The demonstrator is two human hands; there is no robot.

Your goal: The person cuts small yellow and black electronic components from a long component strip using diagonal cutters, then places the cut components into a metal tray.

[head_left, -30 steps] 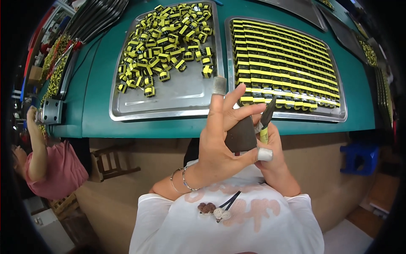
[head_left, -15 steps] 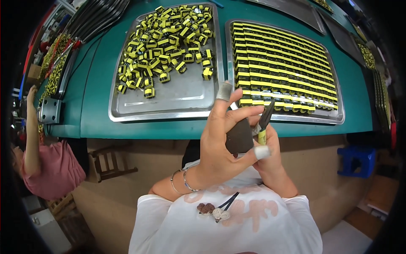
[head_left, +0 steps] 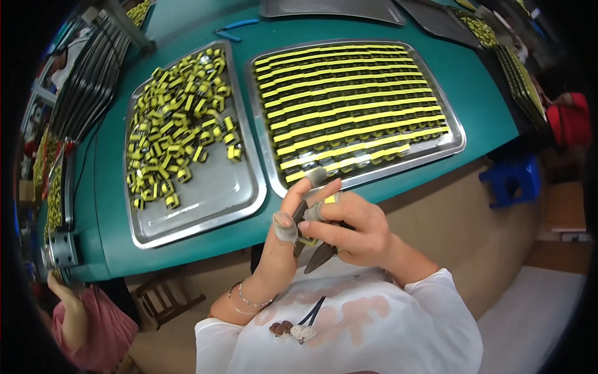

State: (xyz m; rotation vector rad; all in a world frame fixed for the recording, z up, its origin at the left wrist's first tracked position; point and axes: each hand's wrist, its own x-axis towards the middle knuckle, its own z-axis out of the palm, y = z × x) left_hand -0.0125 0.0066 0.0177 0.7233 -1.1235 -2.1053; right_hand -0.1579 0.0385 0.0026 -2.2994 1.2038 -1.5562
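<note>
Yellow-and-black small part (head_left: 306,239) pinched between both hands just off the teal desk (head_left: 479,81) edge at 6 o'clock, left hand (head_left: 288,240) gripping it with capped fingertips, right hand (head_left: 349,227) clenched on dark pliers (head_left: 319,255), steel tray (head_left: 212,206) of loose parts at 10 o'clock, tray of neat rows (head_left: 451,146) at 1 o'clock.

A teal tabletop (head_left: 187,19) is seen under two silver metal trays. The left tray (head_left: 205,206) is scattered with yellow-and-black parts (head_left: 177,124); the right tray (head_left: 451,134) is striped by yellow-and-black rows (head_left: 349,106). Grey finger cots (head_left: 285,227) are worn. A white shirt (head_left: 374,336) is printed in faded pink.
</note>
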